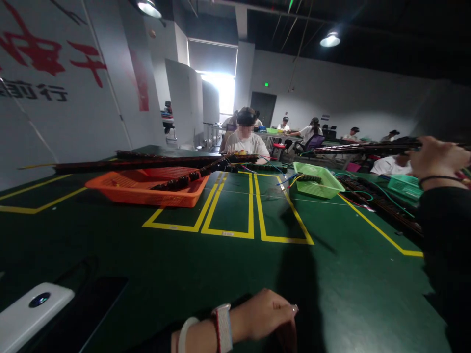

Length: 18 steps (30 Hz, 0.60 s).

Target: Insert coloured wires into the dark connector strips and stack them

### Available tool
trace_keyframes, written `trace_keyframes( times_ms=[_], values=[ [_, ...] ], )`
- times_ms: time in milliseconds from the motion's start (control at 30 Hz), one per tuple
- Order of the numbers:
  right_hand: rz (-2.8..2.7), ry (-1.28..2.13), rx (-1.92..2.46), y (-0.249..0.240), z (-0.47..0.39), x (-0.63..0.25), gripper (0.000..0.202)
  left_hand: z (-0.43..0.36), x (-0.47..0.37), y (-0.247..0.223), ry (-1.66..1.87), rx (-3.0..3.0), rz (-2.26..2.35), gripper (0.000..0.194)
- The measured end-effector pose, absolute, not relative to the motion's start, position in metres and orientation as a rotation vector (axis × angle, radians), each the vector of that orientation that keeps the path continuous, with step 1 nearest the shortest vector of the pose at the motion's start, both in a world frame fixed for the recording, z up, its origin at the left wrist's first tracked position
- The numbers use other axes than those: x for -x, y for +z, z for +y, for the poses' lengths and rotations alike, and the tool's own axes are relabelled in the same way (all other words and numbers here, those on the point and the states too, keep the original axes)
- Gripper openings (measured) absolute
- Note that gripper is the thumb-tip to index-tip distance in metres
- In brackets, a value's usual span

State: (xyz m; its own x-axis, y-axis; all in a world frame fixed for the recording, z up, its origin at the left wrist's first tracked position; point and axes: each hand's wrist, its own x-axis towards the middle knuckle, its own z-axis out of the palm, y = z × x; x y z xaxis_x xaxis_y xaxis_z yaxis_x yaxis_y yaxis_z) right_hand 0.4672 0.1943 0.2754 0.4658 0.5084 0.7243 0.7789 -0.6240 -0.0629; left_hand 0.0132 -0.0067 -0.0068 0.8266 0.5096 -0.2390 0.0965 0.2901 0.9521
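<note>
The wall point(86, 122) bears red characters point(42, 51) and black "前行" point(53, 92).

Pale walls point(331, 88), red lettering point(37, 51) at left. Bright window point(221, 90) mid-back. Ceiling lamps point(330, 40) lit under dark ceiling.

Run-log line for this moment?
right hand: gripping raised dark bundle | left hand: low over green table, grip unclear | orange basket: dark strip inside | light green basket: dark piece inside
</note>
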Motion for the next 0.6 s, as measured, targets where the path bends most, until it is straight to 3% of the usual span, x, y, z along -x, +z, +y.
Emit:
trace_keyframes(
  times_ms=[233,433,600],
  values=[
    [-1.073,-0.735,2.438,0.171,0.225,-0.468,0.044,-0.005,-0.009,0.000,0.251,-1.413,0.642,0.054],
    [-1.082,-0.430,2.463,0.115,0.212,-0.466,0.050,-0.006,-0.011,0.005,0.264,-1.298,0.598,0.058],
    [-1.126,-0.210,2.358,0.086,0.210,-0.446,0.032,-0.007,-0.013,0.008,0.267,-1.259,0.531,0.057]
  ],
)
